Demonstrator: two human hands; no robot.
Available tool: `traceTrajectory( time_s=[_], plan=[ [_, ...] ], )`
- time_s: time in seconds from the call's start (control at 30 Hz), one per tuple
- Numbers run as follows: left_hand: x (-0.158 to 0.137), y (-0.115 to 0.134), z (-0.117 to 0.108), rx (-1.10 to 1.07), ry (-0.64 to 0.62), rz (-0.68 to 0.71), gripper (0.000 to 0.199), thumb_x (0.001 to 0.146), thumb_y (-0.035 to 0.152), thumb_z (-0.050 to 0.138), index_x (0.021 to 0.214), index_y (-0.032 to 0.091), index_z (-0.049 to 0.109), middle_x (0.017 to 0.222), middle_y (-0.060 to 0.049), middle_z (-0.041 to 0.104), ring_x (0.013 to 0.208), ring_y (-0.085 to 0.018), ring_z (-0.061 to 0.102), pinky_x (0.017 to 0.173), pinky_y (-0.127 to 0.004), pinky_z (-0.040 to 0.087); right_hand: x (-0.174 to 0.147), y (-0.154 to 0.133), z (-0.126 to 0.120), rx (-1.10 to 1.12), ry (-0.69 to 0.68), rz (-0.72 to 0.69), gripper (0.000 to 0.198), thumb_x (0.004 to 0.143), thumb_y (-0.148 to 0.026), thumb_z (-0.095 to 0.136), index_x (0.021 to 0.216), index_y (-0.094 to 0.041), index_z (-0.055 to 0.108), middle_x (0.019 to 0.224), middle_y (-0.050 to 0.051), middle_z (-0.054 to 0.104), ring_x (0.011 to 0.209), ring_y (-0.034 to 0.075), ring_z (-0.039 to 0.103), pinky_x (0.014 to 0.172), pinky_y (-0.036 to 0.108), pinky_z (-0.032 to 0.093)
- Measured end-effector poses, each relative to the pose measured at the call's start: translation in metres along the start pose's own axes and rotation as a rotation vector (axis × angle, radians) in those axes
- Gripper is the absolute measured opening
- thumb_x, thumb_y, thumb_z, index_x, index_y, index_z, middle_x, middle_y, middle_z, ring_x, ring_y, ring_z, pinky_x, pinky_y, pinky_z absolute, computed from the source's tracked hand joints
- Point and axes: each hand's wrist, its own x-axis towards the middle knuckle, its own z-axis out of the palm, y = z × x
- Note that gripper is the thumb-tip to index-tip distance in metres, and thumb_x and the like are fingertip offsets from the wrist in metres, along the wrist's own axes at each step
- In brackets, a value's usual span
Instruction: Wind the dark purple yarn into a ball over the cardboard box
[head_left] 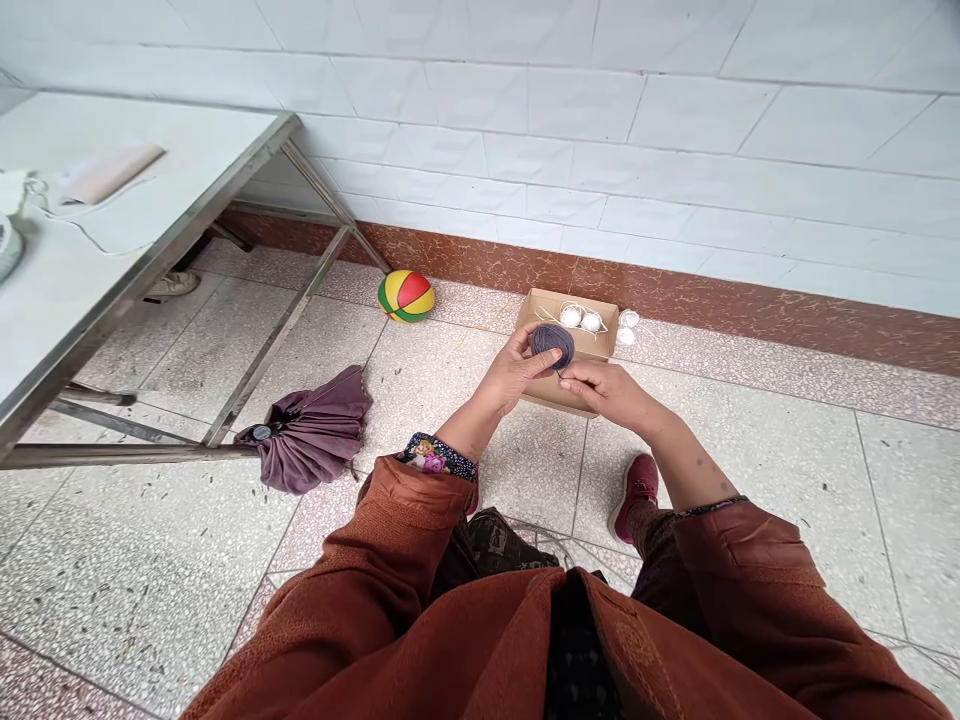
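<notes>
A dark purple-grey ball of yarn is gripped in my left hand, thumb across its front. Close beside it, my right hand pinches what looks like the yarn's strand at the ball's lower right. Both hands are held above an open cardboard box on the floor. Inside the box lie white balls of yarn, and more white balls sit against its right side. My hands hide part of the box.
At left stands a metal-framed table with a rolled item and a cord on it. A folded purple umbrella lies by its leg. A striped ball rests near the tiled wall. A dark bag is between my legs.
</notes>
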Motion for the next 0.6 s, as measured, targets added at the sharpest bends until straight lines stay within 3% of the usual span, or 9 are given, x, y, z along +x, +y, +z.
traceTrajectory(
  time_s=[0.17,0.3,0.47,0.6],
  plan=[
    [-0.002,0.001,0.000,0.146,-0.034,-0.033,0.066,0.078,0.033,0.085,0.140,0.026,0.066,0.128,-0.010,0.072,0.109,-0.023,0.067,0.084,-0.032,0.056,0.000,-0.007,-0.011,0.117,0.255,0.040,0.023,0.103,-0.043,0.064,0.093,-0.024,0.073,0.082,0.001,0.071,0.071,0.017,0.060,0.069,0.031,0.048],
    [-0.007,0.000,0.002,0.161,-0.196,-0.122,0.069,0.080,0.033,0.082,0.147,0.026,0.063,0.131,-0.012,0.069,0.112,-0.025,0.066,0.078,-0.030,0.055,0.003,0.000,-0.012,0.105,0.435,0.073,0.025,0.100,-0.046,0.069,0.087,-0.025,0.071,0.081,0.002,0.070,0.075,0.019,0.063,0.074,0.034,0.051],
    [-0.015,0.003,0.005,0.052,-0.332,-0.141,0.076,0.082,0.037,0.084,0.153,0.030,0.057,0.137,-0.013,0.065,0.113,-0.024,0.066,0.080,-0.030,0.057,0.009,0.012,-0.003,0.076,0.517,0.126,0.025,0.098,-0.046,0.068,0.084,-0.025,0.070,0.081,0.002,0.071,0.076,0.020,0.063,0.075,0.034,0.052],
    [-0.018,0.007,0.005,-0.121,-0.423,-0.154,0.075,0.079,0.045,0.088,0.148,0.029,0.061,0.140,-0.012,0.066,0.108,-0.024,0.071,0.082,-0.034,0.059,0.010,0.021,0.006,0.058,0.516,0.234,0.024,0.098,-0.042,0.064,0.082,-0.024,0.067,0.079,0.002,0.070,0.072,0.020,0.061,0.071,0.033,0.049]
  ],
)
